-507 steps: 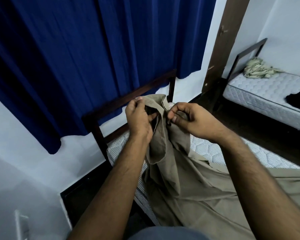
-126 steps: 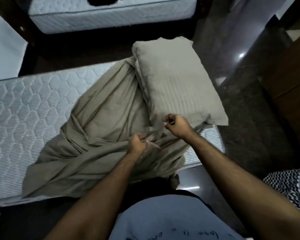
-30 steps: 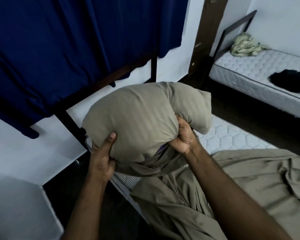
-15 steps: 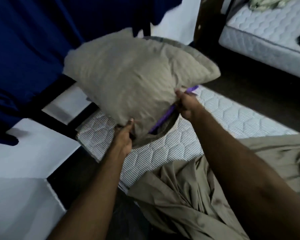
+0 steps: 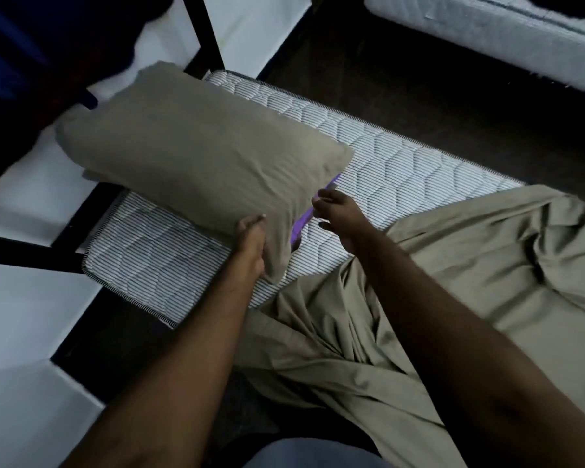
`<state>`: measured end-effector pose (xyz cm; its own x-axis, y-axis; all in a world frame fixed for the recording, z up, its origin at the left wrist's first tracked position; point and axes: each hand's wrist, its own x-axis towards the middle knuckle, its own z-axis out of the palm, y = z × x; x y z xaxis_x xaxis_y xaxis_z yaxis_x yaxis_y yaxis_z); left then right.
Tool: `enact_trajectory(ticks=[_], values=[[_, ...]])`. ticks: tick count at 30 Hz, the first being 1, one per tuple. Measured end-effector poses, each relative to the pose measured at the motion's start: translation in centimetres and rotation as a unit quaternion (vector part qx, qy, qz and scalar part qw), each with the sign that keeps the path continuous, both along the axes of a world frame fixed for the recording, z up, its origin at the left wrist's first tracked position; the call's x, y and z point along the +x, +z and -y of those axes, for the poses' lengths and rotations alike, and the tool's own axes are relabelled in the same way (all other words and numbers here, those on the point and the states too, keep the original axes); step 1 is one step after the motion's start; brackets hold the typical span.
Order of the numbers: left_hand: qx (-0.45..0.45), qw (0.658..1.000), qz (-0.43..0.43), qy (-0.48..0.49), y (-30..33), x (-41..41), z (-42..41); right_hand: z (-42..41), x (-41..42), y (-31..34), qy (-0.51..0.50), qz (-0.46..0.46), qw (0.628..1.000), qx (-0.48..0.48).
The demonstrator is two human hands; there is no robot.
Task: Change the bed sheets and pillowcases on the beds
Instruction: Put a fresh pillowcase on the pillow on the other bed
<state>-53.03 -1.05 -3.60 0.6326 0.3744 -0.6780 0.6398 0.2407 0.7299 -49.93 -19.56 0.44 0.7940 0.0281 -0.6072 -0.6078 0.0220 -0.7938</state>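
The left hand [image 5: 252, 246] grips the pillow [image 5: 196, 153] by its near corner, holding it over the head of the bare mattress [image 5: 402, 157], probably to set it there. The right hand [image 5: 335, 214] hovers beside its open end, fingers loosely curled, holding nothing I can see. The sheet [image 5: 453, 282] lies bunched lower down, not yet spread.

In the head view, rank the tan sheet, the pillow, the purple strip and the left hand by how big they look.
1. Tan sheet, though it lies nearer the camera.
2. Pillow.
3. Left hand and purple strip: too close to rank; the strip is mostly hidden.
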Motion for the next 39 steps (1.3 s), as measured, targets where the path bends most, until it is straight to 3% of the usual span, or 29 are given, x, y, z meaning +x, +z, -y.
enact_trajectory(ticks=[8, 17, 23, 28, 34, 39], values=[[-0.010, 0.997, 0.058, -0.045, 4.9, -1.2, 3.1, -0.9, -2.9, 3.6, -0.008, 0.035, 0.999, 0.025], [-0.096, 0.979, 0.112, -0.144, 8.7, -10.2, 9.5, 2.9, -15.1, 7.1, -0.100, 0.048, 0.994, 0.006], [-0.128, 0.961, 0.112, -0.216, 9.6, -19.9, 13.7, 6.9, -26.7, 8.3, -0.196, 0.049, 0.979, 0.009], [-0.122, 0.947, 0.088, -0.282, 10.6, -26.4, 15.9, 10.5, -34.7, 8.6, -0.206, 0.040, 0.977, -0.043], [-0.123, 0.944, 0.079, -0.297, 10.3, -29.8, 18.1, 16.0, -41.4, 7.8, -0.245, 0.025, 0.966, -0.074], [-0.127, 0.936, 0.022, -0.327, 8.8, -32.3, 22.5, 21.0, -45.4, 6.0, -0.301, 0.001, 0.951, -0.073]])
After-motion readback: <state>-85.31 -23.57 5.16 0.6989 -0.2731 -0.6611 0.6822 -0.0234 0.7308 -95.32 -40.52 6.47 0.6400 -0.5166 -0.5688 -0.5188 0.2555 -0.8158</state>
